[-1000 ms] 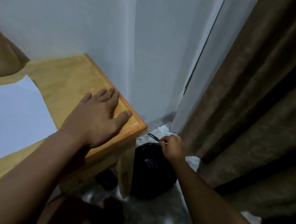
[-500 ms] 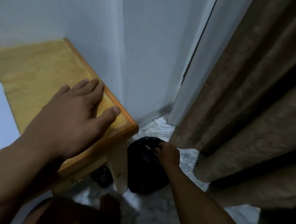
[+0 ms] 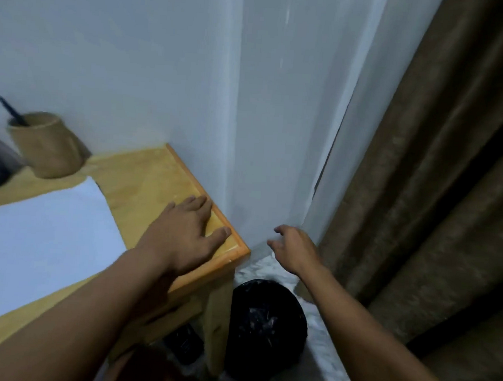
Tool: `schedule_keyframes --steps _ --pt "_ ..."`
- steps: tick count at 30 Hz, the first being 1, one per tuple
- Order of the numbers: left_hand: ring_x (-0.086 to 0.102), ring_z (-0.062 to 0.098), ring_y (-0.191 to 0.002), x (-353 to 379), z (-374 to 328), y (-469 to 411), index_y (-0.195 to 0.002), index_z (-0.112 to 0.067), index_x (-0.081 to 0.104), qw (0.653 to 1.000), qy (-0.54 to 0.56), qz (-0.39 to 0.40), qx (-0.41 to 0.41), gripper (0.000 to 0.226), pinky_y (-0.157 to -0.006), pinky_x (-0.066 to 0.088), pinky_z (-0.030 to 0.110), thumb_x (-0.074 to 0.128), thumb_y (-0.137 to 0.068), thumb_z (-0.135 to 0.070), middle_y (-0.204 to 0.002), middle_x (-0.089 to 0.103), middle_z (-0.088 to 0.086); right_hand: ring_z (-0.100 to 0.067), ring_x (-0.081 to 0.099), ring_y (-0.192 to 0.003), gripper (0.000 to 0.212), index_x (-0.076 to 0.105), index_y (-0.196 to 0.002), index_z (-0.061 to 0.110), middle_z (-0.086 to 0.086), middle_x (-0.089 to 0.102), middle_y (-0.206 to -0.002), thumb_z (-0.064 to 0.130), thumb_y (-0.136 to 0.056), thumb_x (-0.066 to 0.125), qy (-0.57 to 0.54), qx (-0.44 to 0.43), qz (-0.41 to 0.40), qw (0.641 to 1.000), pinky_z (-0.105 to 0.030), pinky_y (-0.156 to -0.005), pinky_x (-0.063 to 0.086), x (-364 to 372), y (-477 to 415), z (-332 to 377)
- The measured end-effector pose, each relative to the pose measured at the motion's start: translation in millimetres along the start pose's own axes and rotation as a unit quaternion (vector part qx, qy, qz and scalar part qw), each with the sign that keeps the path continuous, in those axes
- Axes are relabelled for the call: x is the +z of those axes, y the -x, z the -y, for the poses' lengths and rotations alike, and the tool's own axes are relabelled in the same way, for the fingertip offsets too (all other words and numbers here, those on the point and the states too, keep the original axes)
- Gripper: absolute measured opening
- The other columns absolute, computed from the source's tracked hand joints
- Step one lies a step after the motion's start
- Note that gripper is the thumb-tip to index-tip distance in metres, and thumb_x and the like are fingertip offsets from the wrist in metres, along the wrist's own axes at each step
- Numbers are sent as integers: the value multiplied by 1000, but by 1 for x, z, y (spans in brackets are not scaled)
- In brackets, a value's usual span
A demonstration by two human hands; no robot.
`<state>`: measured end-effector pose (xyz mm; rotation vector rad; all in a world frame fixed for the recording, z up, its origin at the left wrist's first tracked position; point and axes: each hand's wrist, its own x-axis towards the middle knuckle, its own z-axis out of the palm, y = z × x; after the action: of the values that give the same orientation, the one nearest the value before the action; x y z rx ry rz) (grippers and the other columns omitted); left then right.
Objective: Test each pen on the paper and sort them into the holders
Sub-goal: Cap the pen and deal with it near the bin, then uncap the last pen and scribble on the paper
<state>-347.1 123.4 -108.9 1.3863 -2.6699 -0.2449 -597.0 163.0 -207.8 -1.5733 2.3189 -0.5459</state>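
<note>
A light wooden table (image 3: 145, 181) fills the left, a white sheet of paper (image 3: 38, 236) on it. At six o'clock on the floor sits a black-bagged bin (image 3: 265, 329). At ten o'clock, a tan cylindrical holder (image 3: 45, 148) carries one dark pen (image 3: 12, 112). Left hand (image 3: 182, 239) lies flat, empty, on the table corner; right hand (image 3: 294, 249) hangs loosely spread, empty, above the bin.

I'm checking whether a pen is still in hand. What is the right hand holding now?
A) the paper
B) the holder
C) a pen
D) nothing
D: the right hand hangs open above the black bin, its fingers spread with nothing between them.
</note>
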Motion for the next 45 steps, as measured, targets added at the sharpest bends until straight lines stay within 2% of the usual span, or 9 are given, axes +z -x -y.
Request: schedule_keyframes --steps 3,15,21,24,27,30,35,40,45 --pt "36 25 -142 -27 -2 -2 -141 -7 47 999 14 27 -12 72 -112 32 32 44 -94 -61 -154 41 11 -27 55 -130 48 56 -140 13 -9 61 -140 38 -98 57 23 -55 -11 998 -37 -105 46 -52 3 44" --pt "55 26 -126 -156 60 72 -138 -11 54 988 -35 -84 -125 62 -102 47 37 54 -91 -52 -137 60 8 -22 60 -120 60 53 -141 19 -4 58 -141 52 -92 62 32 -231 4 972 -39 -99 49 -140 38 231" --pt "61 29 -90 -186 117 157 -86 -14 63 970 -26 -114 -215 33 -68 45 35 59 -88 -46 -92 68 8 -21 57 -125 56 54 -140 18 -3 60 -138 48 -93 62 43 -310 27 949 -38 -100 48 -121 58 317" --pt "62 26 -108 -192 143 197 -110 -16 68 956 -24 -141 -254 35 -88 51 37 59 -90 -43 -113 70 6 -27 58 -122 45 60 -130 14 -8 63 -132 41 -94 61 52 -354 42 933 -40 -97 49 -102 74 358" --pt "55 24 -125 -189 171 233 -135 -14 57 938 -19 -158 -307 55 -101 46 36 58 -91 -48 -133 62 5 -32 61 -110 37 63 -112 8 -9 67 -110 39 -93 61 59 -389 73 917 -40 -87 51 -76 89 397" --pt "55 24 -125 -183 200 267 -136 -15 56 920 -10 -167 -355 58 -100 47 36 59 -89 -49 -134 62 5 -31 63 -106 41 66 -113 7 -9 70 -110 43 -94 61 67 -423 101 898 -40 -89 51 -43 99 434" --pt "59 29 -116 -170 242 317 -125 -13 62 890 -26 -165 -424 51 -90 51 36 58 -88 -49 -126 65 10 -26 58 -123 57 54 -140 14 -8 60 -139 48 -94 61 62 -478 163 861 -40 -99 49 16 116 492" --pt "60 28 -112 -148 272 350 -123 -14 63 863 -9 -168 -477 50 -92 51 40 59 -87 -48 -124 65 9 -29 58 -122 53 55 -139 16 -9 60 -138 42 -94 60 62 -518 195 830 -42 -98 50 71 137 538" --pt "60 24 -113 -124 289 369 -131 -15 59 838 9 -184 -513 57 -91 50 37 59 -88 -51 -127 63 6 -30 64 -110 41 62 -126 19 -9 70 -120 33 -87 62 53 -552 212 805 -40 -89 54 114 162 569"
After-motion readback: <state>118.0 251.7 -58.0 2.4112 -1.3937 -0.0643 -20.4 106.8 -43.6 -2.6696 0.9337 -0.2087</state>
